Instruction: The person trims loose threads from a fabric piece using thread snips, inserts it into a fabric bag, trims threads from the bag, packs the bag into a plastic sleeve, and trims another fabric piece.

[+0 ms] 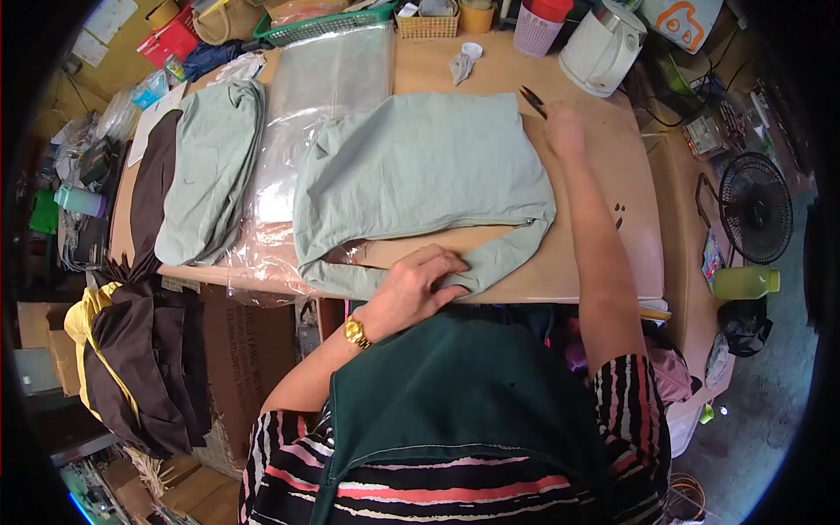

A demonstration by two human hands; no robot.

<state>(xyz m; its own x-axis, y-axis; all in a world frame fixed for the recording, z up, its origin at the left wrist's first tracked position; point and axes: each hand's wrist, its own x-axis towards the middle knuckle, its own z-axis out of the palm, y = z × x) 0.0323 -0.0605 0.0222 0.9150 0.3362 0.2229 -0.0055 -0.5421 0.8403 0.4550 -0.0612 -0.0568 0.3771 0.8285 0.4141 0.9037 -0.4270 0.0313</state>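
Observation:
A pale green cloth bag [429, 166] lies flat on the table before me, its long strap [512, 254] looped toward the near edge. My left hand [424, 276], with a gold watch at the wrist, has its fingers closed on the strap near that edge. Beyond the bag's far right corner, my right hand [566, 133] is closed around thread snips [533, 101]. Their dark blades point up and left, and the fingers cover the handle end. Left of the bag are clear plastic sleeves [328, 74] and another folded pale green cloth piece [214, 171].
A white electric kettle [604, 48] and a lilac cup with a red top [538, 31] stand at the back right. Baskets [427, 19] line the back edge. Dark brown cloth [144, 367] hangs at the left; a black fan [755, 207] stands right.

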